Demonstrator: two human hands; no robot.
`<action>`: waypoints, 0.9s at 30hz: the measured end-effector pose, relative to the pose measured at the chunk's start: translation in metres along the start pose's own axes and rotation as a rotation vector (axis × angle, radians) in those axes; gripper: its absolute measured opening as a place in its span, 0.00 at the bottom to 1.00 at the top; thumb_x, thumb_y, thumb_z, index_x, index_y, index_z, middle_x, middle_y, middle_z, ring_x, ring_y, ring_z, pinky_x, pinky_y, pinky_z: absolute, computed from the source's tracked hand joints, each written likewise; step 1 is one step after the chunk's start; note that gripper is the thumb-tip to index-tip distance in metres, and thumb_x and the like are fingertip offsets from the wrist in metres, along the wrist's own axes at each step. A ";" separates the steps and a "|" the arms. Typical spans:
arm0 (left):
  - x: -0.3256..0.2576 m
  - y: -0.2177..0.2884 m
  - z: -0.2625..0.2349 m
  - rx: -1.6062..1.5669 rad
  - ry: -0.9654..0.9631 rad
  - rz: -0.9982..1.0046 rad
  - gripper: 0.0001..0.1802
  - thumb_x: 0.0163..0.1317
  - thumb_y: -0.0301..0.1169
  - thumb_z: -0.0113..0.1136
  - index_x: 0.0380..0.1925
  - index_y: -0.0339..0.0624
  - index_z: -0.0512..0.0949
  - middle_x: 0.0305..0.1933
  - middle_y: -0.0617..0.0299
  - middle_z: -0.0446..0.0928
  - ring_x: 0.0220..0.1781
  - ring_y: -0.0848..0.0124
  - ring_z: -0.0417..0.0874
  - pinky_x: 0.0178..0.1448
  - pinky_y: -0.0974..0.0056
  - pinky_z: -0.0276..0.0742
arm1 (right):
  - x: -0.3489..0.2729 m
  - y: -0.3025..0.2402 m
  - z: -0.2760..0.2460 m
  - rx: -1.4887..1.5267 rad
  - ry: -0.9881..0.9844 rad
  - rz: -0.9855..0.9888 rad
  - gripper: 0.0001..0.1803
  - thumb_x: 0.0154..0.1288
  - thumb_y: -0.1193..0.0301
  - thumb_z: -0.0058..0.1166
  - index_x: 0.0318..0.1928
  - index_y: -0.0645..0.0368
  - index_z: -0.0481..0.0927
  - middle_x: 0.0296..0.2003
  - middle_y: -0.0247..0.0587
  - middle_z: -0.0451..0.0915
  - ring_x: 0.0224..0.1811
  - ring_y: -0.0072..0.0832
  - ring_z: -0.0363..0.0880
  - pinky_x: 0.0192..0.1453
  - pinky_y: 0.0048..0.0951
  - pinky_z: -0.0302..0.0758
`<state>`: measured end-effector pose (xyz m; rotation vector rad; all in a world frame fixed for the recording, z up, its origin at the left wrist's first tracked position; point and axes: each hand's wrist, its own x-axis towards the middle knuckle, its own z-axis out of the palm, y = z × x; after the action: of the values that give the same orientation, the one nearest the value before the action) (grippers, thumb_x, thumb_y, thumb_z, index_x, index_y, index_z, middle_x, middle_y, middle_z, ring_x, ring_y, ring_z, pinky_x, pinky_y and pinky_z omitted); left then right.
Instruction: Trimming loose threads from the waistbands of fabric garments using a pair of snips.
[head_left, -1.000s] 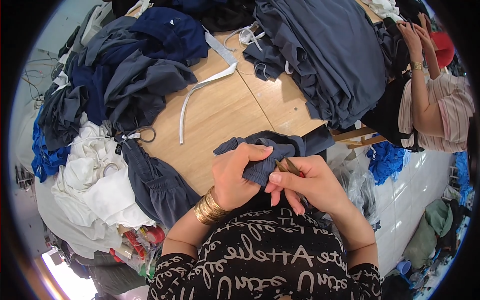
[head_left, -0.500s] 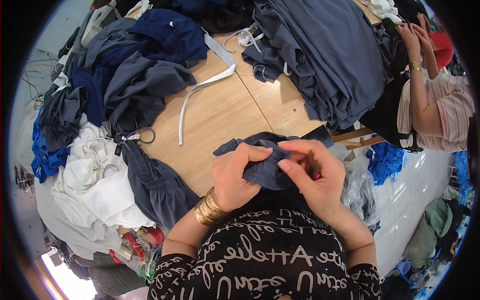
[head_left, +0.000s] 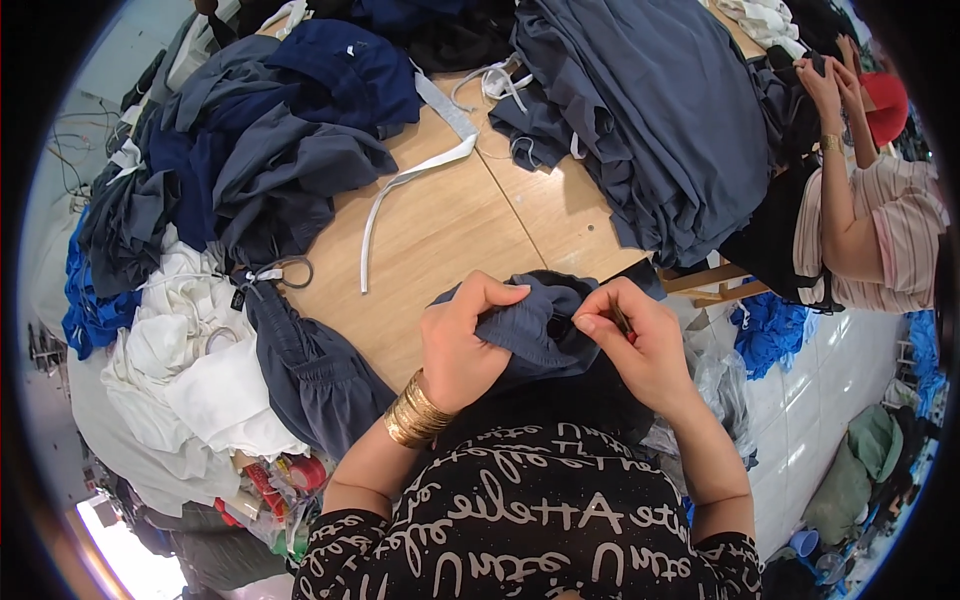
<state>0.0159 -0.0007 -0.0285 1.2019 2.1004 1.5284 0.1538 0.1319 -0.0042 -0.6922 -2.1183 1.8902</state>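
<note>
White heap: a pile of white cloth [head_left: 190, 370] lay at 9 o'clock from the hands, off the worktop's left edge, with bright blue fabric [head_left: 85, 300] beyond it.
Dark garments: a mound of navy and grey clothes [head_left: 270, 150] covered the worktop's far left corner, at 11 o'clock.
Strip: a pale grey band [head_left: 405, 185] ran across the bare wooden worktop [head_left: 450, 240] at 12 o'clock, well apart from the hands.
Left hand: the left hand [head_left: 462, 345], gold bangles [head_left: 415, 415] at its wrist, was closed on a bunched fold of the dark blue-grey garment [head_left: 535, 325].
Garment: it sat at the worktop's near edge, gathered between both hands and draping toward the lap.
Right hand: the right hand [head_left: 640, 345] pinched the garment's edge at 3 o'clock of the left hand, with a thin dark tool [head_left: 622, 322] partly hidden between its fingers.
Stack: a tall pile of folded grey-blue cloth [head_left: 650, 110] stood at 1 o'clock.
Other person: a co-worker's hands [head_left: 830, 85] worked at 2 o'clock, near a red object [head_left: 885, 105], well apart.
</note>
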 end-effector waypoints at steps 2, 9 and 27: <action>0.002 -0.002 0.001 -0.031 -0.002 -0.027 0.11 0.48 0.23 0.65 0.32 0.38 0.74 0.30 0.54 0.81 0.31 0.66 0.84 0.35 0.71 0.75 | 0.002 0.000 0.002 -0.075 0.038 -0.049 0.04 0.63 0.75 0.49 0.33 0.63 0.71 0.27 0.30 0.74 0.25 0.11 0.62 0.31 0.14 0.62; 0.007 -0.002 -0.004 0.070 0.060 0.020 0.10 0.49 0.22 0.63 0.32 0.39 0.74 0.29 0.56 0.80 0.32 0.70 0.83 0.37 0.71 0.75 | 0.021 0.019 0.017 0.149 -0.017 -0.059 0.06 0.66 0.74 0.46 0.34 0.61 0.65 0.23 0.36 0.72 0.18 0.13 0.61 0.23 0.14 0.61; 0.030 0.002 -0.046 -0.119 -0.286 -0.106 0.13 0.51 0.22 0.59 0.39 0.36 0.75 0.38 0.60 0.78 0.37 0.74 0.76 0.43 0.71 0.72 | 0.021 0.004 -0.031 -0.075 -0.070 -0.222 0.05 0.56 0.75 0.57 0.31 0.63 0.75 0.23 0.27 0.73 0.24 0.11 0.67 0.26 0.16 0.63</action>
<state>-0.0318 -0.0080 -0.0012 1.1685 1.8322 1.3266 0.1508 0.1691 -0.0071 -0.3900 -2.2144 1.7489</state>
